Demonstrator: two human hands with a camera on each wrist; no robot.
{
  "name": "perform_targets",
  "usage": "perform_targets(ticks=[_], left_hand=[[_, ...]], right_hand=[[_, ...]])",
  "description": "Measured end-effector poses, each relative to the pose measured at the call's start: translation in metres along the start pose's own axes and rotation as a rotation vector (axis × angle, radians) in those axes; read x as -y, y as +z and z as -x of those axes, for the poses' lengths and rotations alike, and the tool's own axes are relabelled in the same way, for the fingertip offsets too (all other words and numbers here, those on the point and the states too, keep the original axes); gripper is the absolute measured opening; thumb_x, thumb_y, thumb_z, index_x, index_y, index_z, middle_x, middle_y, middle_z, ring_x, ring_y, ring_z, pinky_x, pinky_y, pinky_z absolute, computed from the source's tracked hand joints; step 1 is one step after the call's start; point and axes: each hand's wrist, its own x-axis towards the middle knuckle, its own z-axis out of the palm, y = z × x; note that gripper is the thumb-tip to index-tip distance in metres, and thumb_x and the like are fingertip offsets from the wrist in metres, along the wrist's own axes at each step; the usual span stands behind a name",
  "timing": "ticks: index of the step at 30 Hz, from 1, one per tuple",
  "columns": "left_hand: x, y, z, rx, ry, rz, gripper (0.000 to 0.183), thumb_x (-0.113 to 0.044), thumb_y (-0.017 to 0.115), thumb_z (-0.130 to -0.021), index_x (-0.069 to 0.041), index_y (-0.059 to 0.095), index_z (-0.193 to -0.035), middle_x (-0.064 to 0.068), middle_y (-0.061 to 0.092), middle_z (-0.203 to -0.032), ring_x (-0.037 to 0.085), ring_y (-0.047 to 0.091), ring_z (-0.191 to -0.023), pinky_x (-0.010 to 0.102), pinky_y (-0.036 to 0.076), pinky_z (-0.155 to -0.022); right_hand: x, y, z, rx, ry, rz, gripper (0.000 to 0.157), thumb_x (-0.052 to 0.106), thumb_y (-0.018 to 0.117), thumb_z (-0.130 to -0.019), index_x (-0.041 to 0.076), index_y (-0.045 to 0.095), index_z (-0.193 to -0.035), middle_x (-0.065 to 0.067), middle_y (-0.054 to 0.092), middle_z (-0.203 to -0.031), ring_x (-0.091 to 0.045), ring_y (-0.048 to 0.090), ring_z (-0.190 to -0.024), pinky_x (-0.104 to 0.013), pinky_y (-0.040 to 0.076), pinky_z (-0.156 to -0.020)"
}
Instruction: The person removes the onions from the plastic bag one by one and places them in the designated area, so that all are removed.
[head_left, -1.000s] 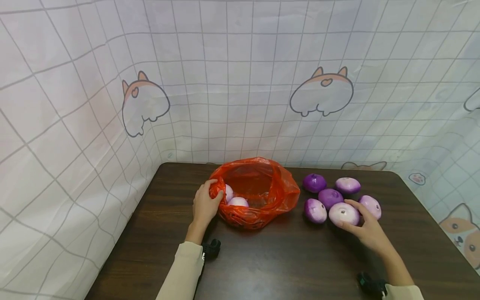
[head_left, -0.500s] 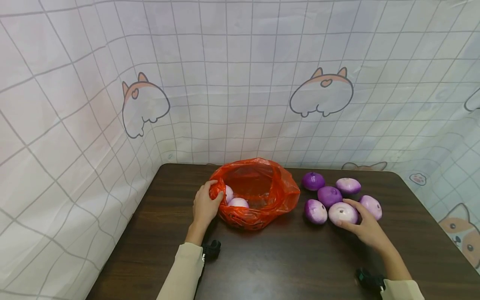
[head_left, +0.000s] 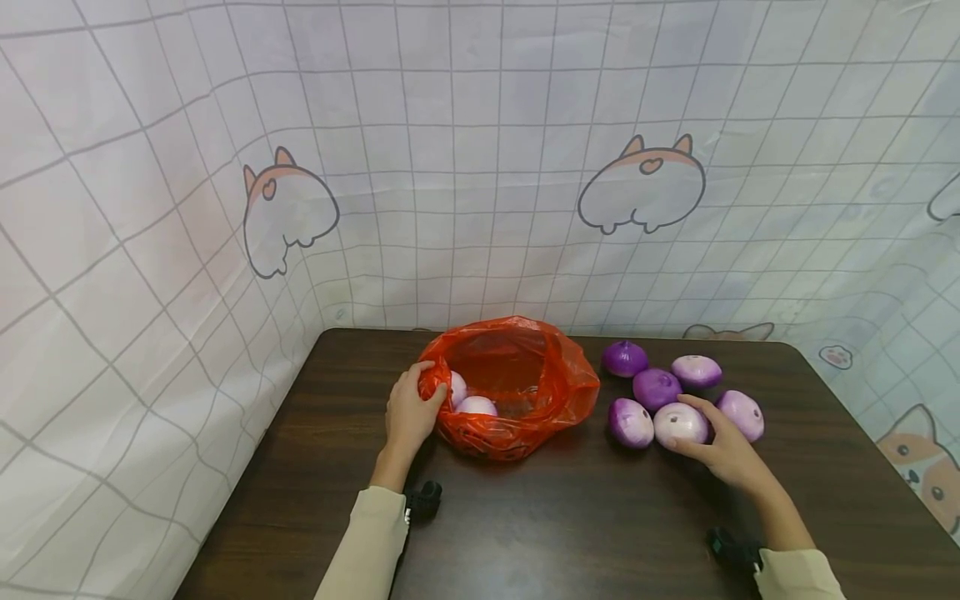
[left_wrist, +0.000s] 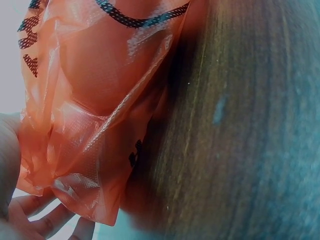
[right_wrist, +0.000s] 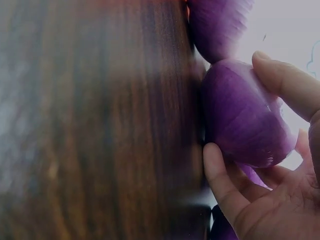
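My left hand [head_left: 408, 410] grips the left rim of a red plastic bag [head_left: 577, 387], which stands with its mouth spread wide. Two pale onions [head_left: 476, 406] show inside the bag near that hand. In the left wrist view the thin bag film [left_wrist: 95, 65] bunches beside the thumb, over a rounded shape. On the right, my right hand [head_left: 723, 450] holds a whitish-purple onion [head_left: 680, 423] between thumb and fingers, on the table. The right wrist view shows that onion [right_wrist: 245, 115] touching another purple onion [right_wrist: 217, 25].
Several more onions cluster around the held one: a dark purple onion [head_left: 625, 358] at the back, a purple onion [head_left: 657, 389], a two-toned onion [head_left: 630, 423] and a pale onion [head_left: 741, 415]. A gridded cloth [head_left: 480, 208] hangs behind the dark wooden table [head_left: 540, 525].
My right hand and its onion have shifted slightly left. The purple onions behind it have been nudged left and back. My left hand stays on the bag's rim.
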Motion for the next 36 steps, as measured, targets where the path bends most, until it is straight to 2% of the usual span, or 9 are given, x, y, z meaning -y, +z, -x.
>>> perform_targets(ticks=[2, 6, 13, 19, 21, 26, 28, 32, 36], left_hand=[[0.0, 0.0, 0.0, 0.001, -0.002, 0.0, 0.046, -0.034, 0.072, -0.093, -0.023, 0.059, -0.136, 0.013, 0.064, -0.13, 0.036, 0.061, -0.119, 0.06, 0.05, -0.102], [-0.001, 0.0, 0.0, 0.003, -0.007, 0.001, 0.046, -0.034, 0.072, -0.093, -0.023, 0.059, -0.136, 0.013, 0.064, -0.13, 0.036, 0.061, -0.119, 0.061, 0.049, -0.103], [-0.002, -0.001, 0.001, 0.009, -0.005, 0.007, 0.046, -0.034, 0.072, -0.094, -0.023, 0.059, -0.137, 0.013, 0.064, -0.13, 0.036, 0.061, -0.119, 0.06, 0.049, -0.103], [-0.001, -0.001, 0.001, 0.005, -0.007, 0.008, 0.046, -0.034, 0.072, -0.094, -0.023, 0.059, -0.137, 0.012, 0.064, -0.13, 0.036, 0.061, -0.119, 0.06, 0.049, -0.103], [-0.001, -0.001, 0.001, 0.004, -0.008, 0.009, 0.046, -0.034, 0.072, -0.094, -0.023, 0.059, -0.137, 0.013, 0.064, -0.13, 0.036, 0.061, -0.119, 0.06, 0.049, -0.103], [-0.001, 0.0, 0.001, 0.009, -0.011, 0.007, 0.045, -0.034, 0.071, -0.094, -0.023, 0.059, -0.136, 0.013, 0.064, -0.131, 0.036, 0.061, -0.119, 0.06, 0.05, -0.103], [-0.001, 0.001, 0.001, 0.011, -0.011, 0.004, 0.045, -0.034, 0.071, -0.094, -0.023, 0.059, -0.136, 0.013, 0.064, -0.131, 0.036, 0.061, -0.119, 0.06, 0.049, -0.103], [-0.001, 0.001, 0.0, 0.009, -0.009, 0.001, 0.045, -0.034, 0.071, -0.094, -0.023, 0.059, -0.136, 0.013, 0.064, -0.131, 0.036, 0.06, -0.119, 0.06, 0.049, -0.104], [-0.001, 0.0, 0.0, 0.005, -0.009, 0.0, 0.045, -0.034, 0.071, -0.094, -0.023, 0.06, -0.136, 0.013, 0.064, -0.13, 0.036, 0.06, -0.118, 0.06, 0.049, -0.104]], right_hand=[[0.0, 0.0, -0.001, 0.001, 0.003, 0.001, 0.073, 0.027, 0.078, -0.09, 0.004, 0.043, -0.15, -0.026, 0.055, -0.141, -0.028, 0.056, -0.119, -0.031, 0.043, -0.095], [0.003, 0.001, -0.002, 0.009, 0.006, -0.024, 0.074, 0.024, 0.079, -0.09, 0.003, 0.042, -0.15, -0.029, 0.053, -0.142, -0.043, 0.054, -0.124, -0.04, 0.044, -0.096], [0.003, 0.002, -0.004, 0.012, 0.011, -0.039, 0.076, 0.027, 0.078, -0.091, 0.001, 0.04, -0.151, -0.03, 0.05, -0.144, -0.045, 0.052, -0.125, -0.055, 0.042, -0.099], [0.003, 0.002, -0.003, 0.012, 0.009, -0.033, 0.076, 0.029, 0.078, -0.091, 0.002, 0.04, -0.151, -0.029, 0.051, -0.144, -0.043, 0.052, -0.125, -0.035, 0.041, -0.097], [0.003, 0.002, -0.003, 0.009, 0.009, -0.027, 0.076, 0.029, 0.078, -0.091, 0.003, 0.04, -0.151, -0.028, 0.051, -0.144, -0.042, 0.053, -0.125, -0.034, 0.041, -0.096], [0.005, 0.0, 0.0, 0.019, 0.018, -0.044, 0.078, 0.027, 0.078, -0.091, 0.002, 0.038, -0.153, -0.03, 0.047, -0.147, -0.046, 0.049, -0.128, -0.057, 0.041, -0.102], [0.006, -0.003, 0.001, 0.022, 0.018, -0.039, 0.077, 0.026, 0.077, -0.091, 0.002, 0.037, -0.153, -0.03, 0.046, -0.148, -0.046, 0.049, -0.127, -0.052, 0.044, -0.101], [0.008, -0.009, 0.003, 0.014, 0.017, -0.027, 0.074, 0.022, 0.075, -0.093, 0.001, 0.037, -0.153, -0.031, 0.048, -0.146, -0.048, 0.056, -0.121, -0.023, 0.049, -0.084], [0.014, -0.017, 0.003, 0.014, 0.013, -0.057, 0.072, 0.02, 0.073, -0.095, 0.0, 0.036, -0.154, -0.035, 0.046, -0.146, -0.057, 0.056, -0.121, -0.015, 0.049, -0.078]])
